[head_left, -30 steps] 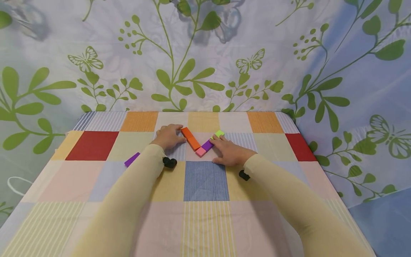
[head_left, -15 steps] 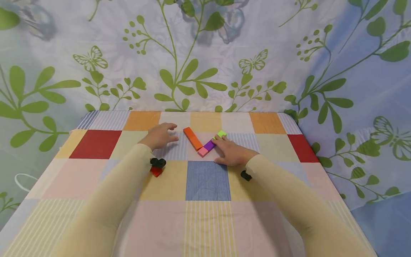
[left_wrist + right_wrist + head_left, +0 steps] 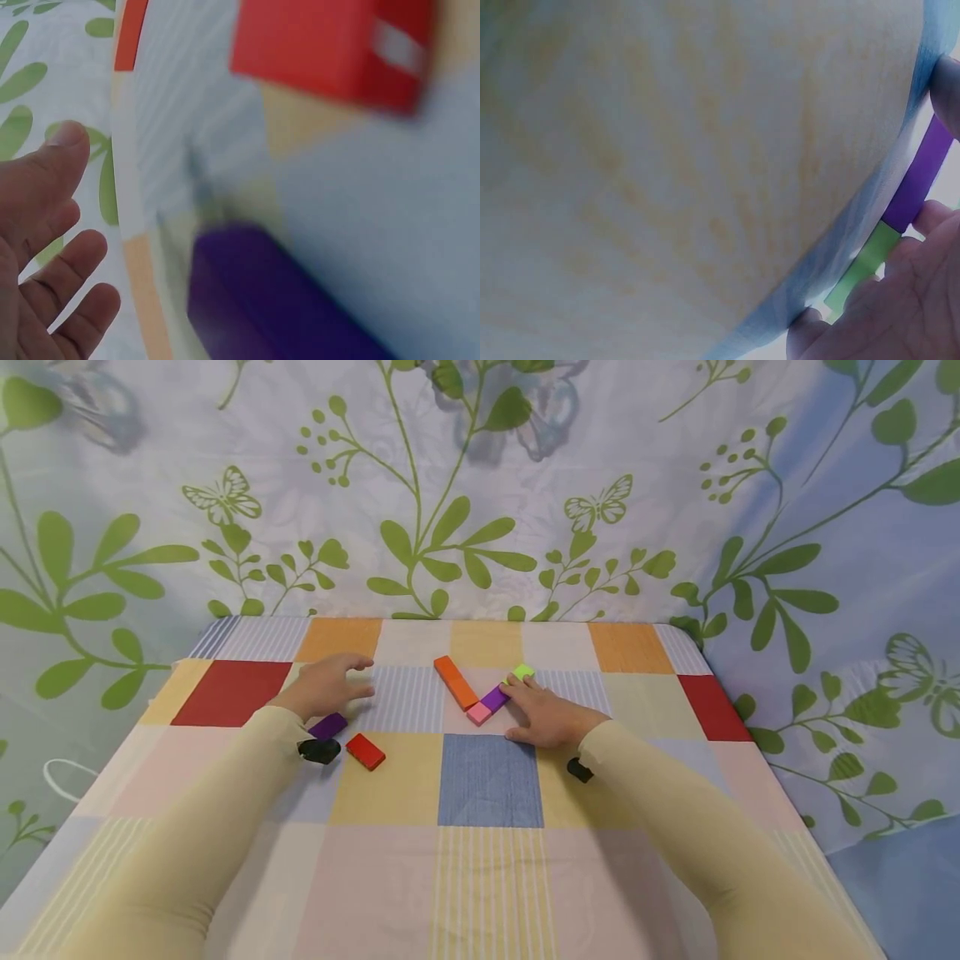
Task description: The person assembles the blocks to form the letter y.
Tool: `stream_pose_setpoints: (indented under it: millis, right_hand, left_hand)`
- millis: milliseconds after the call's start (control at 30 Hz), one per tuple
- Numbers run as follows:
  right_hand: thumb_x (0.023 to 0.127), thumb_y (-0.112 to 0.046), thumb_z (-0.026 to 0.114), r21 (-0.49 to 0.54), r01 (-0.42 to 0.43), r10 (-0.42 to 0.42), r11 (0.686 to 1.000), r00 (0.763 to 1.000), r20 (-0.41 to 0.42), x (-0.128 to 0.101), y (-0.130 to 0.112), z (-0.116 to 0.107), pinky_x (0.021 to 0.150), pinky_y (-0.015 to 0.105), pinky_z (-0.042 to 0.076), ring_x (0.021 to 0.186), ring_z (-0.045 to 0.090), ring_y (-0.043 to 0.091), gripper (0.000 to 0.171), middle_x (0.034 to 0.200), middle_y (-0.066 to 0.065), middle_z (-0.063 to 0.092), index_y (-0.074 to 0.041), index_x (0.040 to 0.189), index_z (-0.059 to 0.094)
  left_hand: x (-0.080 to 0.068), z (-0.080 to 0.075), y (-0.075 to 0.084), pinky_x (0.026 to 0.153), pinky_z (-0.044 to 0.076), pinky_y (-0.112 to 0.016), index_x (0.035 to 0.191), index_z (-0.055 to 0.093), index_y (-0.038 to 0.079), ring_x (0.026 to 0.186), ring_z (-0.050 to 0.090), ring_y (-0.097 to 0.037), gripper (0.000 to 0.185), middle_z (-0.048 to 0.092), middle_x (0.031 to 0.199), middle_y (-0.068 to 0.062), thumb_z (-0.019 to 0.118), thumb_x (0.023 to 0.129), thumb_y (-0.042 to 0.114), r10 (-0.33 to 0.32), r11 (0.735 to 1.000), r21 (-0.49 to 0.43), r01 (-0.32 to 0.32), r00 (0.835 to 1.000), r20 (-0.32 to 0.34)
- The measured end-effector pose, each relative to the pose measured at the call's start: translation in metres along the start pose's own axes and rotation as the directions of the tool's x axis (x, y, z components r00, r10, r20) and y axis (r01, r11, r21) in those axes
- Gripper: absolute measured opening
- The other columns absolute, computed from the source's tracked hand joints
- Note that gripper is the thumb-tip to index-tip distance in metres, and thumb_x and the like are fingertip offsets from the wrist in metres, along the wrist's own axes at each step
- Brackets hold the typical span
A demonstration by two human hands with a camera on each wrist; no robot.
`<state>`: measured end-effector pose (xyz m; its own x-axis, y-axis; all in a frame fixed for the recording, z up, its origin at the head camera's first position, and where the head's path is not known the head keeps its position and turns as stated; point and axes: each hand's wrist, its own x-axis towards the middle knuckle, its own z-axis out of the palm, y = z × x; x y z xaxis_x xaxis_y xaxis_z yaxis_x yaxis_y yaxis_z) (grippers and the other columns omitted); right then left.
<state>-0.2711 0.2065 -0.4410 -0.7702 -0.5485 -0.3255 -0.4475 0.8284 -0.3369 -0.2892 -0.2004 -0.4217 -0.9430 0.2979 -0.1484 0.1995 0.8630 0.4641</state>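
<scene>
The left hand (image 3: 324, 687) is coming back leftward off the V of blocks; a second ago it was touching the orange bar, now it is hovering well clear of it, near the loose pieces. The flat red rectangular block (image 3: 365, 751) and the loose flat purple rectangular block (image 3: 327, 725) are now showing beside that wrist.

Left hand: fingers are spreading loosely, holding nothing; the left wrist view confirms an empty palm (image 3: 45, 247) with the loose purple block (image 3: 277, 300) and the red block (image 3: 330, 49) lying on the checked tablecloth (image 3: 487, 877) just below it.

Right hand (image 3: 546, 717): it is lying flat on the cloth, straight fingertips (image 3: 930, 221) pressing the right arm of the V, against the purple block in the row (image 3: 495, 697) and the lime-green flat block (image 3: 522, 672). No pinch.

The V is sitting mid-table: the long orange flat wooden bar (image 3: 455, 682) forming the left arm, the small pink square block (image 3: 478, 713) at the vertex, purple and green running up the right arm.

Judged step: the person is fetching the next piece while the right hand is steadying the layout. The next move probably calls for the left hand dropping onto the purple or red block, pinching its edges, and carrying it over without nudging the orange bar.
</scene>
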Motion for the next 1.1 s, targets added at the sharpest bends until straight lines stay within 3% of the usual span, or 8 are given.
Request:
stream_pose_setpoints:
  millis: [233, 500, 667, 1100]
  right_hand:
    - [0.104, -0.046, 0.063, -0.008, -0.023, 0.023, 1.000, 1.000, 0.000, 0.001, 0.002, 0.001, 0.131, 0.057, 0.010, 0.165, -0.003, 0.035, 0.088, 0.179, 0.008, -0.001, -0.018, 0.171, 0.012]
    - [0.103, -0.045, 0.064, -0.014, -0.015, 0.015, 1.000, 1.000, -0.003, 0.002, 0.003, 0.001, 0.131, 0.058, 0.009, 0.165, -0.003, 0.037, 0.089, 0.179, 0.009, -0.001, -0.017, 0.171, 0.013]
    - [0.104, -0.044, 0.064, -0.017, -0.001, 0.001, 1.000, 1.000, -0.008, 0.002, 0.002, 0.001, 0.130, 0.060, 0.010, 0.165, -0.002, 0.039, 0.088, 0.179, 0.012, 0.000, -0.015, 0.170, 0.013]
    - [0.103, -0.043, 0.065, -0.008, -0.010, 0.010, 1.000, 1.000, -0.007, 0.002, 0.001, 0.001, 0.130, 0.060, 0.010, 0.165, -0.002, 0.040, 0.089, 0.179, 0.011, 0.000, -0.016, 0.170, 0.013]
  left_hand:
    - [-0.022, -0.004, -0.019, 0.118, 0.038, -0.064, 0.157, 0.048, 0.012, 0.146, 0.044, -0.045, 0.063, 0.052, 0.155, -0.021, 0.068, 0.102, 0.035, -0.029, 0.999, -0.031, 0.032, 0.996, 0.083]
    - [-0.043, -0.005, -0.030, 0.108, 0.051, -0.057, 0.154, 0.052, 0.015, 0.134, 0.056, -0.039, 0.062, 0.060, 0.146, -0.018, 0.072, 0.100, 0.036, -0.035, 0.998, -0.054, 0.045, 0.985, 0.169]
    - [-0.052, -0.002, -0.034, 0.100, 0.057, -0.051, 0.154, 0.052, 0.014, 0.126, 0.060, -0.036, 0.062, 0.062, 0.140, -0.018, 0.074, 0.099, 0.033, -0.029, 0.998, -0.041, 0.037, 0.983, 0.182]
    - [-0.067, 0.000, -0.042, 0.097, 0.059, -0.050, 0.157, 0.049, 0.014, 0.127, 0.058, -0.037, 0.073, 0.062, 0.139, -0.018, 0.079, 0.094, 0.036, -0.040, 0.999, -0.030, 0.046, 0.984, 0.174]
